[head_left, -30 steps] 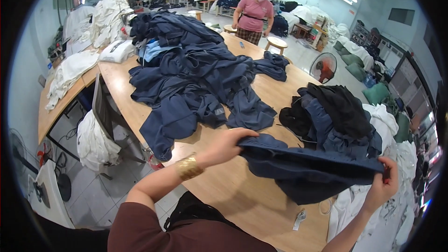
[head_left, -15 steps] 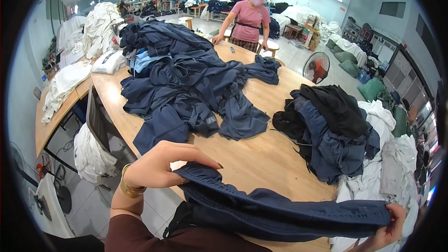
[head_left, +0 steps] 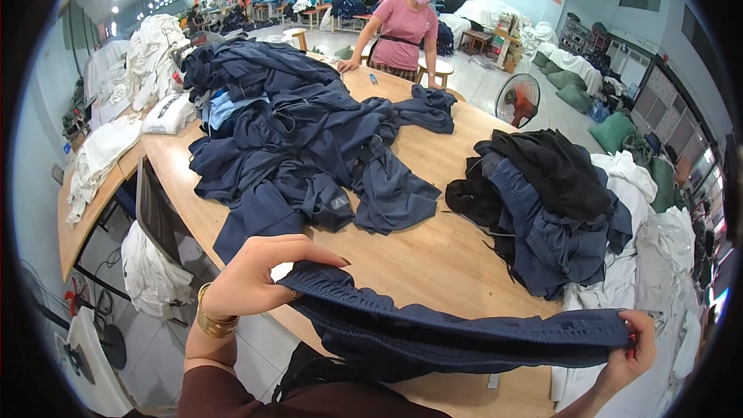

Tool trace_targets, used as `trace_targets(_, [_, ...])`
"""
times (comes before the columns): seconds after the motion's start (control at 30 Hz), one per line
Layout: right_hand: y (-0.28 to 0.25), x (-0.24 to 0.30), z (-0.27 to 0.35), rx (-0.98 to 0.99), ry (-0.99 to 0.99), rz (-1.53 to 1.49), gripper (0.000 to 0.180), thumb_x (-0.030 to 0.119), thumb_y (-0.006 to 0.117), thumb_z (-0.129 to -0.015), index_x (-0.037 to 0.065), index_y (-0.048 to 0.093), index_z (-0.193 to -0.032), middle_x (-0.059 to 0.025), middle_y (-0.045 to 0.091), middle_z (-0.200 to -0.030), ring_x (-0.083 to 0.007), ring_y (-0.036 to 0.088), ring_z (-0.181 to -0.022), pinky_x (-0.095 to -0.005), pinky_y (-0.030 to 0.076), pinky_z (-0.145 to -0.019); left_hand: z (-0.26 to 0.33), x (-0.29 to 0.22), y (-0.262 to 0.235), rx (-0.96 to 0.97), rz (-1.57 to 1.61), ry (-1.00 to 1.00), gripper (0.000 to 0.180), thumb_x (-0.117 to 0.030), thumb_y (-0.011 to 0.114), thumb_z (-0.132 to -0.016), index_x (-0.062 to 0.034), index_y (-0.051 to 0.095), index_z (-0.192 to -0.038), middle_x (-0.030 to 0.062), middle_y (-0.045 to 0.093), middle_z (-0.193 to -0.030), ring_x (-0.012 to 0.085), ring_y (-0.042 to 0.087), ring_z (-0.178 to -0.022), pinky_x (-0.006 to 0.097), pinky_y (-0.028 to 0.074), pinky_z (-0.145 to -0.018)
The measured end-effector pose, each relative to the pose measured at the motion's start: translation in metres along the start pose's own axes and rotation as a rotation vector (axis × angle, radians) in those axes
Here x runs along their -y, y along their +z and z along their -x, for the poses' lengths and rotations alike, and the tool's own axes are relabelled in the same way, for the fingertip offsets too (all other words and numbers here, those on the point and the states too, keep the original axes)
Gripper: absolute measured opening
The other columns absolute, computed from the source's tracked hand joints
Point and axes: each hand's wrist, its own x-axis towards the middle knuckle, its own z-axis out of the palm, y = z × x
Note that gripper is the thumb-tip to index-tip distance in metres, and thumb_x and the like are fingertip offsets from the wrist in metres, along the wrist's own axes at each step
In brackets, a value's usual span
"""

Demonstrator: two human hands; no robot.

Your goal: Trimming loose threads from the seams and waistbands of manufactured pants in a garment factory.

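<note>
Navy garment (head_left: 464, 337) is stretching near the surface's (head_left: 433, 263) edge, its waistband pinched in each grip, left hand (head_left: 251, 279) and right hand (head_left: 631, 348), and could be slipping free if the thin right pinch loosens, while farther off dark piles (head_left: 302, 139) are crowding.

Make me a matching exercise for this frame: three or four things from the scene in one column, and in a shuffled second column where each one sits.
Things:
1. navy elastic-waist garment
2. big loose heap of navy clothes
3. black and slate-blue clothing pile
4. red-caged standing fan

Places:
A. on the floor beyond the long wooden table
B. stretched between the left hand and right hand
C. on the table's right side, next to white fabric
D. spread over the table's middle and far left

Pairs: 1-B, 2-D, 3-C, 4-A
</note>
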Motion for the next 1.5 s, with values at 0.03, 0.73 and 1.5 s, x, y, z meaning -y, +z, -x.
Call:
trace_targets(0.03, [-0.001,-0.001,0.0,0.002,0.002,0.001,0.02,-0.001,0.052,-0.07,0.0,0.058,-0.088,-0.0011,0.054,-0.082,-0.0074,0.044,-0.07,-0.0179,0.032,-0.064,0.0,-0.001,-0.001,0.001,0.001,-0.002,0.04,0.008,0.064,-0.063,-0.0024,0.065,-0.102,0.0088,0.066,-0.091,0.0217,0.064,-0.084,0.027,0.047,-0.076])
trace_targets(0.73, [0.158,-0.078,0.154,0.563,0.43,-0.136,0.023,0.002,0.058,-0.063,0.005,0.063,-0.085,-0.0111,0.057,-0.075,-0.0231,0.054,-0.061,-0.0304,0.043,-0.057,0.065,0.169,0.156,0.11,-0.273,-0.219,0.052,0.001,0.056,-0.067,-0.0113,0.055,-0.117,0.0131,0.053,-0.107,0.0314,0.05,-0.103,0.037,0.042,-0.088])
trace_targets(1.5, [0.204,-0.071,0.204,0.448,0.335,-0.107,0.022,0.007,0.057,-0.071,0.007,0.062,-0.093,-0.013,0.06,-0.088,-0.0323,0.059,-0.081,-0.0372,0.048,-0.069,0.092,0.2,0.192,0.038,-0.231,-0.213,0.064,-0.005,0.059,-0.058,-0.0115,0.05,-0.121,0.0086,0.049,-0.121,0.0273,0.045,-0.113,0.038,0.031,-0.097])
